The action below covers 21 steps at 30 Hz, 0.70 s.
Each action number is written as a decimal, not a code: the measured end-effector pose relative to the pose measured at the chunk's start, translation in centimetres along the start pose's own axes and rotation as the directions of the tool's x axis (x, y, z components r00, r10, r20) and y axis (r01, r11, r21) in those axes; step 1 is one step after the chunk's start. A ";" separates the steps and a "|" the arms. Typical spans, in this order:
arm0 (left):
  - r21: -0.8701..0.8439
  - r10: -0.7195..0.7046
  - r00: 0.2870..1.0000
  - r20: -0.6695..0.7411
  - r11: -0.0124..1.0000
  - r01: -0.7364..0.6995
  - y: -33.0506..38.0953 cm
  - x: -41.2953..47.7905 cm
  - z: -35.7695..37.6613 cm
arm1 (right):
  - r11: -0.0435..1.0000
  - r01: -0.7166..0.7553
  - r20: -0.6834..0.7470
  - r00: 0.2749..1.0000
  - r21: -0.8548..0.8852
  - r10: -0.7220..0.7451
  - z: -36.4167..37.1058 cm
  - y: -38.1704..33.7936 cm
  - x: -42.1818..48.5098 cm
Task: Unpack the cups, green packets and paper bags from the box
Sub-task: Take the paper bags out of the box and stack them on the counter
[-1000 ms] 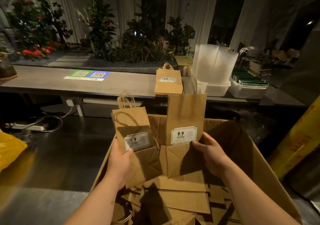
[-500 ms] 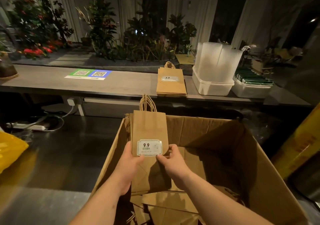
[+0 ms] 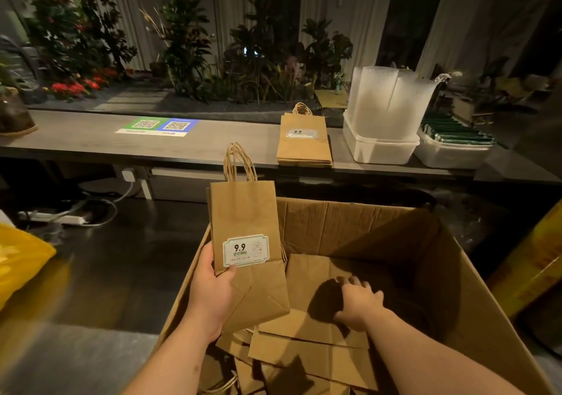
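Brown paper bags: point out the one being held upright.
The labelled brown paper bag that the left hand grips, handles up; the rest lie flat in the cardboard box or stacked on the counter.

Flat brown paper bags [image 3: 313,349] lie in the brown cardboard box [image 3: 349,227]; a handled brown paper bag [image 3: 243,212] stands at its left wall. Behind the box, a long grey counter [image 3: 76,142] carries stacked brown paper bags [image 3: 304,148], rightward clear plastic cups [image 3: 389,102] and green packets [image 3: 456,133].

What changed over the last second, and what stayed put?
The two bags were brought together; the left hand now holds them alone. The right hand let go and reached down to the loose bags in the box. Counter bag pile, cups and green packets are unchanged.
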<state>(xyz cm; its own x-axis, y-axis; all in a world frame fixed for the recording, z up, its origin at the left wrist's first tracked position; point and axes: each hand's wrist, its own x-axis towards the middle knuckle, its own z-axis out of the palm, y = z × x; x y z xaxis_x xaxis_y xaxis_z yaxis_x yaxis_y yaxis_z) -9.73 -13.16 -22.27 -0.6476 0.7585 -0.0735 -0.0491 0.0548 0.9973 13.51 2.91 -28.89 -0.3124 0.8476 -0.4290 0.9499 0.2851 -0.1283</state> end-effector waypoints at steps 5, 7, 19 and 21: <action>0.030 -0.025 1.000 -0.004 0.999 0.025 -0.1 0.3 0.0 | 0.978 0.019 0.058 0.998 0.208 -0.032 -2.8 -0.6 -1.1; 0.029 -0.017 1.000 -0.008 0.999 0.018 -0.1 0.5 0.0 | 0.941 0.053 0.113 0.989 0.335 -0.096 -4.4 -0.4 -2.0; -0.060 -0.099 0.983 0.154 0.992 0.110 1.2 -0.3 0.5 | 0.628 0.517 -0.430 0.851 0.582 -0.302 -8.5 -5.5 -10.1; -0.055 -0.108 0.973 0.202 0.991 0.122 1.5 -0.8 0.6 | 0.662 0.558 -0.412 0.826 0.501 -0.384 -6.7 -8.7 -10.8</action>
<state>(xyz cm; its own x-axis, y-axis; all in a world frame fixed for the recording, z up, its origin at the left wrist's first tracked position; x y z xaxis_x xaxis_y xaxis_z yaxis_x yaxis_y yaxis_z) -8.84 -13.35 -20.69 -0.4710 0.8637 -0.1793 -0.1689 0.1112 0.9793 8.50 -5.73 -17.18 -0.6287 0.7750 0.0632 0.4614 0.4372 -0.7720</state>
